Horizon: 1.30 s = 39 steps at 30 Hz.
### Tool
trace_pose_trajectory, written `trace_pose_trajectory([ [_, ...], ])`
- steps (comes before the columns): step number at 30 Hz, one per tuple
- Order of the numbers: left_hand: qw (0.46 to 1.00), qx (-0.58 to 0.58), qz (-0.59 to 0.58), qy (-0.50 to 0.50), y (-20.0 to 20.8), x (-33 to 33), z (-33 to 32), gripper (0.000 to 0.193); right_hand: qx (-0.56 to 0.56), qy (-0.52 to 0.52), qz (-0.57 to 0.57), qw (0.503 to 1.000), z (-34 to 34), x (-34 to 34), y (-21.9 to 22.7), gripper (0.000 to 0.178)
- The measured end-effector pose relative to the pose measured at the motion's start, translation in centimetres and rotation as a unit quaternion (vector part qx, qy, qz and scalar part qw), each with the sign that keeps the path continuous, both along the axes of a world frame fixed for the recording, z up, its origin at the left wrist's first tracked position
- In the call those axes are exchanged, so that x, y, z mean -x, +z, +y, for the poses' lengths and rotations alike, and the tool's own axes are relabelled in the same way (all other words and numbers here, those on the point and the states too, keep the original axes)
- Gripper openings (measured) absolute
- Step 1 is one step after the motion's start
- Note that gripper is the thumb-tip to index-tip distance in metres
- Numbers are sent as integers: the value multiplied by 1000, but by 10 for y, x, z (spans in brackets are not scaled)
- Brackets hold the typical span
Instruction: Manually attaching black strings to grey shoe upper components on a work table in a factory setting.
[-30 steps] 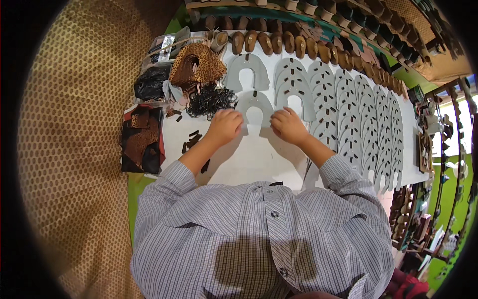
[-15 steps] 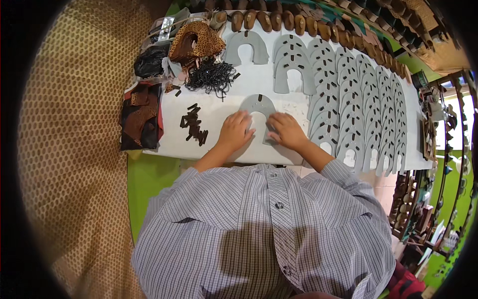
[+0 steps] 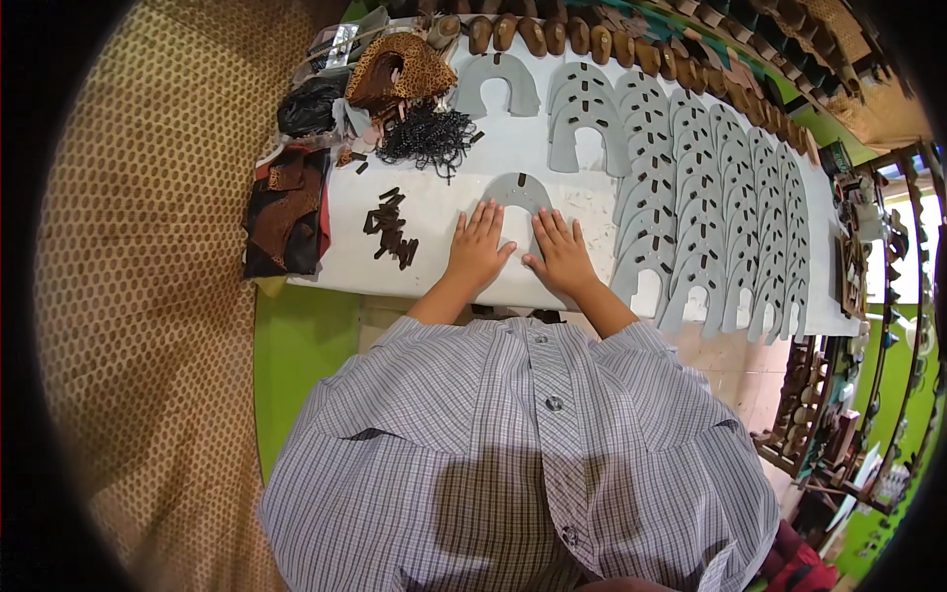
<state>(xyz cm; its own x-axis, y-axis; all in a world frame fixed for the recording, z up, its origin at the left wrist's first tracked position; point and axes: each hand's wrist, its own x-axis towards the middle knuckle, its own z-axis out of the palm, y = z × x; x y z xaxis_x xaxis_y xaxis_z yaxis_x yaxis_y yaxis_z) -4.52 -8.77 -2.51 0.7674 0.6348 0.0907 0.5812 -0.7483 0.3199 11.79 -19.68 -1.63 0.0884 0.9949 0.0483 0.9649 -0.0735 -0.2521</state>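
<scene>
A grey U-shaped piece [image 3: 501, 185] lies on the white table in front of me, with a small dark brown strip [image 3: 522, 180] at the top of its curve. My left hand [image 3: 477, 247] rests flat over its left leg, fingers stretched out. Over the right leg lies my right hand [image 3: 563, 252], also flat with fingers extended. My palms hide most of both legs. To the left of my left hand is a loose pile of short dark brown strips [image 3: 392, 235].
Overlapping rows of grey U-shaped pieces [image 3: 646, 197] cover the table's right side. Another grey piece [image 3: 470, 84] lies farther back. Black cords [image 3: 426, 138], a leopard-print piece [image 3: 402, 69] and dark scraps [image 3: 286, 222] fill the left. Brown shoe-shaped forms [image 3: 533, 37] line the back.
Both hands have gone from bent fingers at the curve's sides to lying flat, fingers pointing away from me, over the legs. The view has shifted slightly.
</scene>
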Motion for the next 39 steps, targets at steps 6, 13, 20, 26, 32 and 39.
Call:
trace_pose_trajectory([
  [6, 1000, -6, 26, 5, 3, 16, -13, 69, -9, 2, -6, 1000, -24, 8, -1, 71],
  [13, 998, 20, 54, -6, 10, 38, -19, 68, -14, -21, 12, 1000, -12, 16, 31, 44],
  [20, 998, 34, -42, -30, 27, 57, -24, 33, -75, 31, 76, 994, 43, 30, 32, 21],
  [26, 990, 8, -139, -31, 37, 86, -27, 15, -61, 164, 91, 980, 101, 66, 28, 21],
  [32, 984, 22, -175, 0, 41, 123, -24, 13, -72, 231, 104, 965, 132, 116, 19, 20],
  [39, 981, 46, -177, 67, 46, 143, -8, 12, -57, 243, 127, 960, 139, 124, 16, 14],
])
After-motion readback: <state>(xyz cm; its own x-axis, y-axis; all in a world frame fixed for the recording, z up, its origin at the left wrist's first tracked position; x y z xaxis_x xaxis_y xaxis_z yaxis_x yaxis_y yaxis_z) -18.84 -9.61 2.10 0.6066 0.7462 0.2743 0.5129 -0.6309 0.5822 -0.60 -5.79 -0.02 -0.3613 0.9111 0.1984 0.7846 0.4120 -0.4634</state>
